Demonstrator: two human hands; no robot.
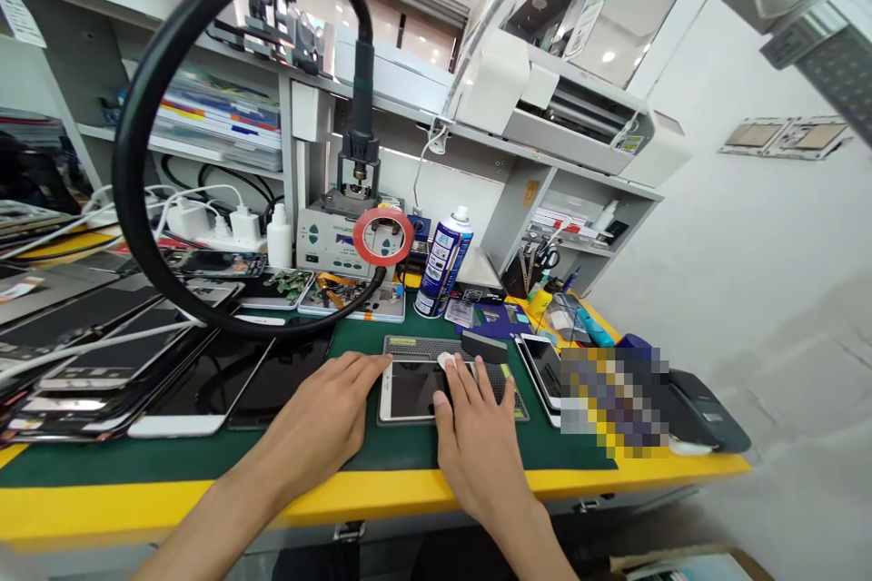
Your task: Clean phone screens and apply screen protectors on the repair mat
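A white-framed phone with a dark screen lies face up on a grey perforated mat. The fingers of my left hand are together, and their tips press on the phone's upper left corner; its thumb is hidden. My right hand covers the right part of the phone, its fingers bent down over the screen. Under its fingertips shows a small white wipe, pressed near the phone's upper edge. A dark grey block sits at the mat's upper right edge.
Several phone screens lie at the left, and white phones at the right. Behind stand a blue spray can, a white bottle and a grey control box with red tape. A thick black hose loops overhead.
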